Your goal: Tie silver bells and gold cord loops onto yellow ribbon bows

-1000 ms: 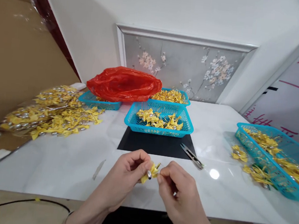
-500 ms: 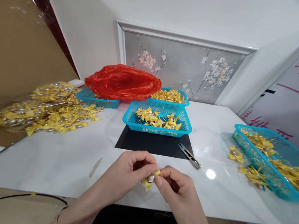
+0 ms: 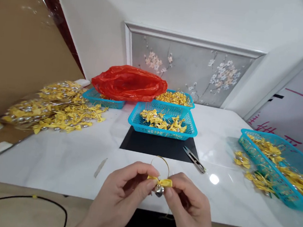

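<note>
Between both hands, above the table's front edge, is a small yellow ribbon bow (image 3: 166, 182) with silver bells or beads hanging under its middle. A thin gold cord loop stands up from it. My left hand (image 3: 130, 187) pinches the bow's left side between thumb and fingers. On the other side my right hand (image 3: 188, 200) pinches the right end of the ribbon. Thread snips (image 3: 194, 159) lie on the table beyond my right hand, partly on a black mat (image 3: 153, 146).
A blue basket (image 3: 163, 132) of yellow bows stands behind the mat, with more baskets and a red plastic bag (image 3: 129, 84) at the back. Bagged bows (image 3: 59, 113) lie left. Another blue basket (image 3: 277, 173) stands right, loose bows (image 3: 259, 181) beside it.
The bow has been turned upright, its bells now facing me and its cord loop showing above. Both hands have come lower and nearer. The view has shifted slightly left.
</note>
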`<state>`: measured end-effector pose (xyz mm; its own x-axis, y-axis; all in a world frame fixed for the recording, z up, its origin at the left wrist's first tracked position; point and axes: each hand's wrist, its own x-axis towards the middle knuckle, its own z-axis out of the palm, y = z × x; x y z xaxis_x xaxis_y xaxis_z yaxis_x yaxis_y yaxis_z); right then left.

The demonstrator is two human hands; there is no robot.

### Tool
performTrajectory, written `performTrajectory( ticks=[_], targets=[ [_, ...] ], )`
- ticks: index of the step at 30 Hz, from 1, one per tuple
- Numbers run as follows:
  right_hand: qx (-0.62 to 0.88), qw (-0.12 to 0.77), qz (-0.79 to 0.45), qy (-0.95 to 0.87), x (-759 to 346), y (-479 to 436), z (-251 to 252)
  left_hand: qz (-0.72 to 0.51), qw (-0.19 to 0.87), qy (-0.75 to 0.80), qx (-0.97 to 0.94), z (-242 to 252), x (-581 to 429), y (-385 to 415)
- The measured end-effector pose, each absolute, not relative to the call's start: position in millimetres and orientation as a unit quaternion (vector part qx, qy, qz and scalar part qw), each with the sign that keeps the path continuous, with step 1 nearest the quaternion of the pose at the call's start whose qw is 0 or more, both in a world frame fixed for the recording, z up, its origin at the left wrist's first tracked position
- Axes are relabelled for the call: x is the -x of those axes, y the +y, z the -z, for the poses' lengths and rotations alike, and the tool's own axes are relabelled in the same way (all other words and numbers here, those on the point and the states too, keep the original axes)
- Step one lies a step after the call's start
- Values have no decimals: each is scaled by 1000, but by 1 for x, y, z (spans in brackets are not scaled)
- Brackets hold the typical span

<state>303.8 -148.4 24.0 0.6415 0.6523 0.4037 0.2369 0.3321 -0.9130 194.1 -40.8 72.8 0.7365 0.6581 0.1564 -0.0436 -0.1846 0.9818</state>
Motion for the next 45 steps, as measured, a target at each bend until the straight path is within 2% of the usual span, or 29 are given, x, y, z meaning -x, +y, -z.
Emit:
performTrajectory(
  ticks=[7,15,23,31,40,45],
  targets=[
    [569,721,-1,-396,-292,-158,-31,-362,507,217,-752,-76,-196,-41],
    [593,695,7,-407,-287,-153,-31,-375,514,245,-731,-80,-196,-48],
    [587,705,-8,-398,-289,-157,-34,-360,485,141,-784,-76,-192,-41],
    [587,684,-48,-431,-300,-158,-36,-347,480,121,-797,-72,-188,-40],
    [572,697,-25,-431,-298,-156,-39,-304,585,203,-724,-73,-191,-50],
    [577,698,-37,-422,-297,-156,-38,-321,608,227,-690,-79,-199,-56]
  ],
)
